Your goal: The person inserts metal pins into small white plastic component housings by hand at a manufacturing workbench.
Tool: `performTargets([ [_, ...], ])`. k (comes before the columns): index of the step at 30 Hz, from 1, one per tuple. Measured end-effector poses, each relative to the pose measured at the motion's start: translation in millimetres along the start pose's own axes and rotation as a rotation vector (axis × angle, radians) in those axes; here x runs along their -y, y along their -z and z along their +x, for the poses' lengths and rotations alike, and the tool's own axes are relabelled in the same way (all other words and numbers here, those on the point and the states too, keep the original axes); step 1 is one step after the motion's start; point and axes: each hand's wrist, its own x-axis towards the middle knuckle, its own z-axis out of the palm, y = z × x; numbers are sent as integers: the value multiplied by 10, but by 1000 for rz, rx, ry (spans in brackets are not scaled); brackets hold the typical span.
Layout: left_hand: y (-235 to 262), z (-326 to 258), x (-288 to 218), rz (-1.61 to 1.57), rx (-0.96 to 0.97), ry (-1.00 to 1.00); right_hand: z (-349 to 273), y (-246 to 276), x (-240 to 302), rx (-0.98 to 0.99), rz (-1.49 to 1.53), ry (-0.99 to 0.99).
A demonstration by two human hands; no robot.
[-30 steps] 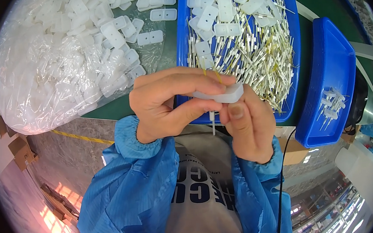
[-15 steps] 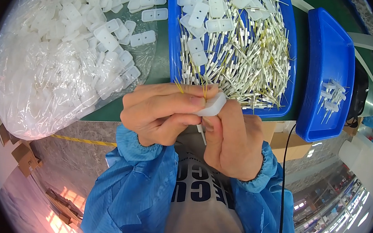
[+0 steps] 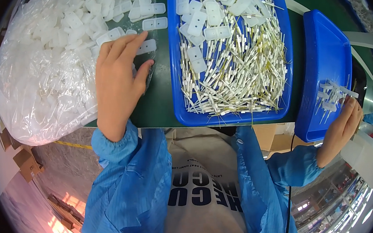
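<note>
My left hand (image 3: pixel 118 76) reaches over the edge of a clear plastic bag full of translucent white plastic pieces, thumb and fingers apart. Just beyond its fingertips lies one flat rectangular piece (image 3: pixel 147 46) with small holes. Off to the right, my right hand (image 3: pixel 342 123) is at the near right side of a small blue tray (image 3: pixel 327 37). Its fingertips are pinched at a white plastic piece (image 3: pixel 348 91), above a small heap of white pieces with thin wires (image 3: pixel 329 97).
Between my hands stands a large blue tray (image 3: pixel 176 73) holding many thin white tubes with yellowish wires (image 3: pixel 245 80) and several translucent pieces (image 3: pixel 217 33). The bag (image 3: pixel 39 102) covers the left of the green table (image 3: pixel 160 99). Cardboard boxes (image 3: pixel 282 143) sit below the table.
My hands have parted from the white piece they held together. The left has moved left to the bag and opened; the right has carried a white piece to the small tray.
</note>
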Motion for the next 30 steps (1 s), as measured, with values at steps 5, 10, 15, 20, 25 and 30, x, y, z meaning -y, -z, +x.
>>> performTargets([
  [5, -72, -39, 127, 100, 93, -35, -60, 205, 338, -189, -604, 254],
  [10, -30, -55, 79, -556, -288, 201, -191, -179, 1347, 291, 52, 226],
  [15, 155, -115, -241, -934, -83, 298, -442, -1259, 1354, 264, -127, 519],
  [20, 102, -130, -557, -1291, 146, 348, -522, -1325, 1380, 375, -134, 451],
  [25, -306, -126, -480, -1165, 177, 83, -362, -1156, 1342, 301, 272, 392],
  [30, -458, -159, -559, -1345, 14, 270, -475, -998, 1337, 229, 396, 390],
])
